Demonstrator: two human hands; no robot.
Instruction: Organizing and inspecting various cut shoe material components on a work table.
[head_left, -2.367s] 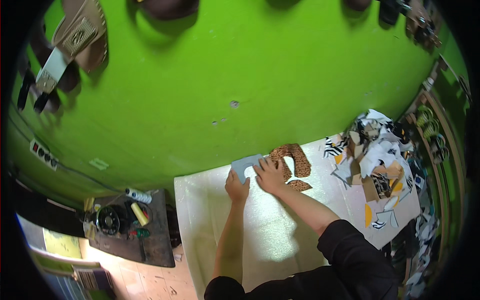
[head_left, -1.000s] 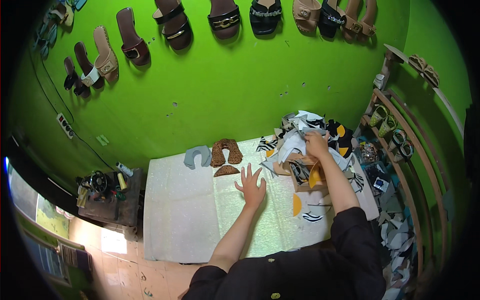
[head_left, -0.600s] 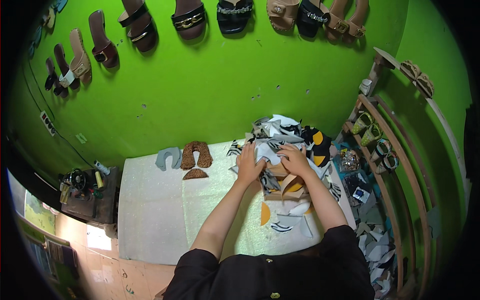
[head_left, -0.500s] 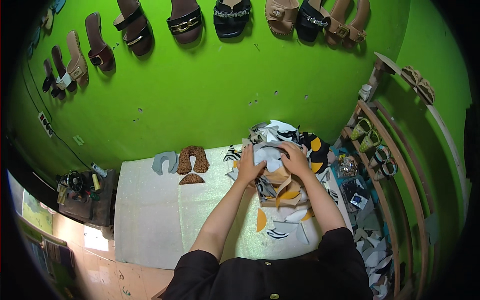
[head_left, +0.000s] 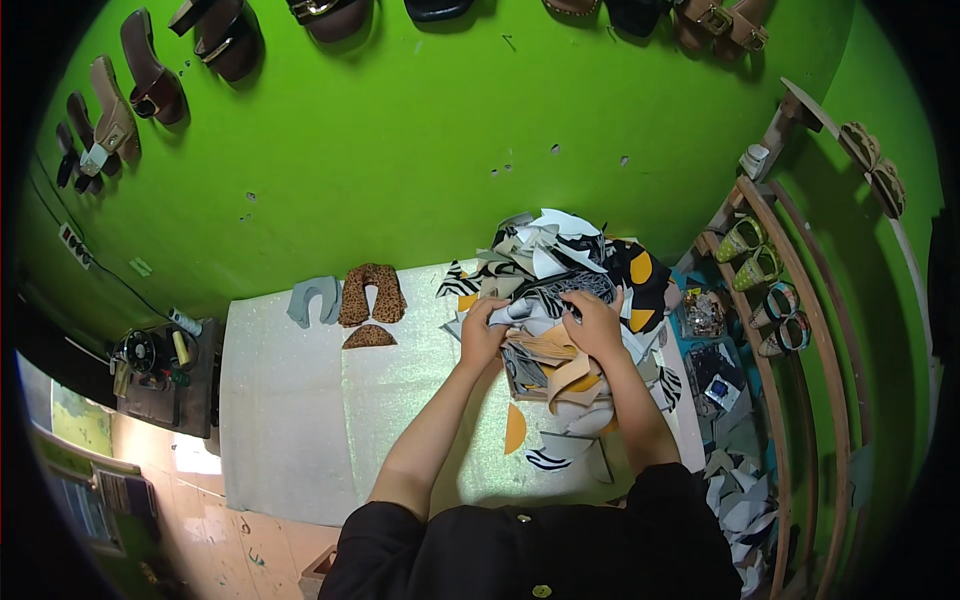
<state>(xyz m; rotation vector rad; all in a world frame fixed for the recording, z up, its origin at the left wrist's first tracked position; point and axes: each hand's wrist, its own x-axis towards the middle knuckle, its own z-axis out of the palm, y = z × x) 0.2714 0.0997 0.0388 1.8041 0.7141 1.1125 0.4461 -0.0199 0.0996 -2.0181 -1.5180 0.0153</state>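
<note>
Both hands are in a heap of cut material scraps (head_left: 545, 255) in white, grey, zebra stripe and black. My left hand (head_left: 485, 332) has its fingers curled round white and grey scraps at the heap's near left side. Opposite it, my right hand (head_left: 597, 322) grips the scraps from the right, thumb inward. Just below the hands, tan and yellow scraps (head_left: 560, 365) fill a box whose walls are mostly covered. A yellow half-round piece (head_left: 515, 428) and a zebra-striped piece (head_left: 548, 459) lie on the table in front.
On the pale table (head_left: 285, 420) lie a grey U-shaped piece (head_left: 316, 301), a leopard-print U-shaped piece (head_left: 372, 295) and a leopard half-round (head_left: 370, 337). Sandals (head_left: 232, 45) hang on the green wall. A wooden rack (head_left: 800, 360) with sandals stands right, beside more scraps (head_left: 740, 505).
The large white-grey piece between my hands has gone down among the scraps, uncovering the striped heap behind. My hands have come slightly nearer, and the view has tilted downward.
</note>
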